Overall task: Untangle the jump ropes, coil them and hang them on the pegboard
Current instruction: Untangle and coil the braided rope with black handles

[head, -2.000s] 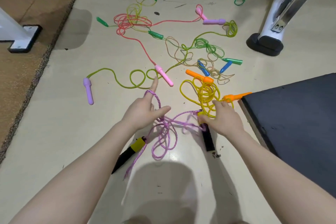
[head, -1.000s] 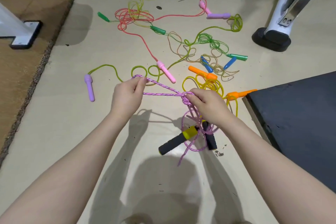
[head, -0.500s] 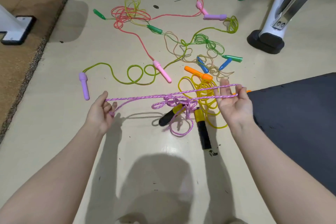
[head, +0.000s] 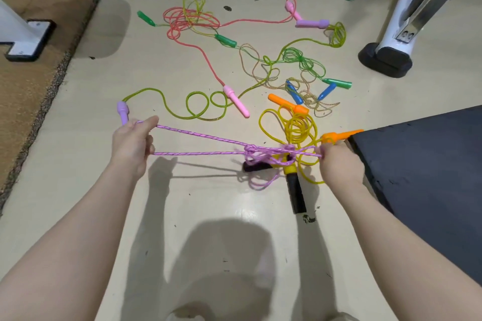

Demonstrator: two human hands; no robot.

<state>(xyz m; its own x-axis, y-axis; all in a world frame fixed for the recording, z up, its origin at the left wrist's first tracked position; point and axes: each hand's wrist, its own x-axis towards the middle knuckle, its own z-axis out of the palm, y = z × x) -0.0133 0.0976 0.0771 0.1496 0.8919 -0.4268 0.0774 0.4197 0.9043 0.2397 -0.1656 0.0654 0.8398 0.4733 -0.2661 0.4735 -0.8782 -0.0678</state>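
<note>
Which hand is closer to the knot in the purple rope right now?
The right hand. It holds the purple rope just right of the knot; the left hand holds the strands far off to the knot's left.

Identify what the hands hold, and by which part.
Both grip the purple braided rope by its cord: left hand on a loop, right hand beside the knot.

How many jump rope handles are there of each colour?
Green handles: 6
Pink handles: 2
Purple handles: 2
Blue handles: 2
Orange handles: 2
Black handles: 2
Total: 16
</note>
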